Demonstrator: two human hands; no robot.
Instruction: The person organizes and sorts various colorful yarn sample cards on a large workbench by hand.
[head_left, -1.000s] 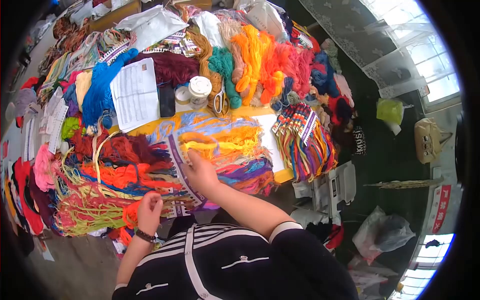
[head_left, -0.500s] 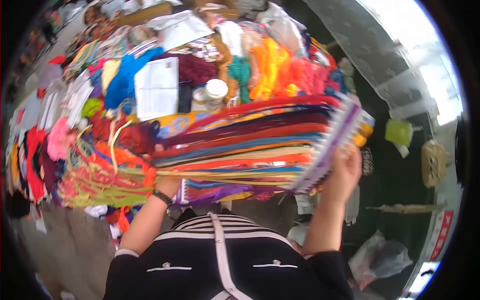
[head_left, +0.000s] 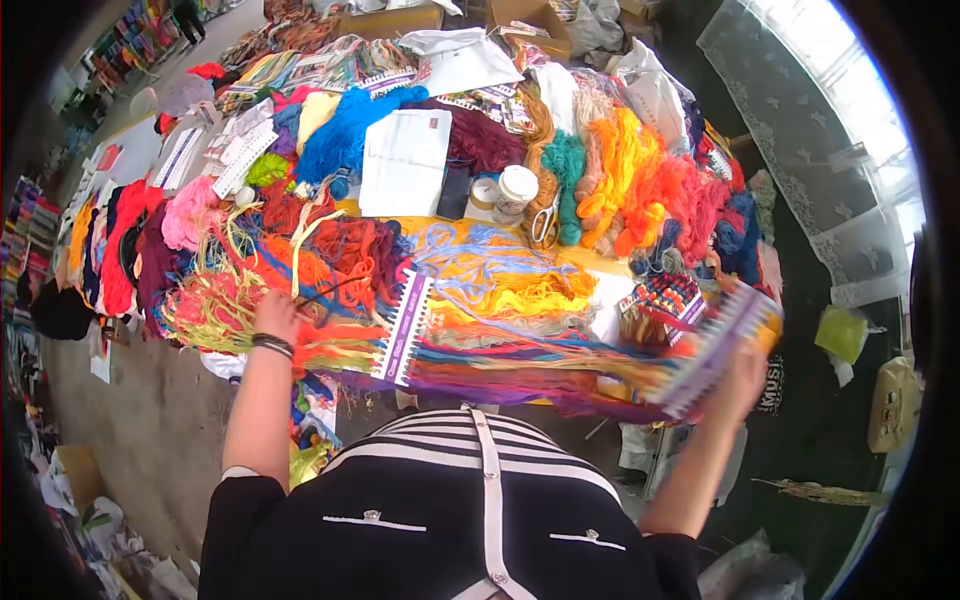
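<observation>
Colourful threads (head_left: 540,365) stretch between two white and purple notched cards. My right hand (head_left: 743,375) holds the right card (head_left: 722,348), which is tilted and blurred. The left card (head_left: 405,328) lies across the threads near the middle, with no hand on it. My left hand (head_left: 280,318) is at the loose thread ends on the left, beside a tangled yellow-green and pink bundle (head_left: 215,310). Its fingers are bent round strands of thread.
Behind lie yarn heaps, such as a blue skein (head_left: 355,135) and a yellow-orange one (head_left: 620,165). A white paper (head_left: 405,162), a phone (head_left: 453,193), a white-lidded jar (head_left: 517,190) and scissors (head_left: 543,225) are at mid-table. A curtain (head_left: 800,150) hangs at right.
My left hand has moved left to the loose ends, and the left card shows fully. The threads hang lower and narrower, uncovering the yellow and blue yarn behind. The view has shifted.
</observation>
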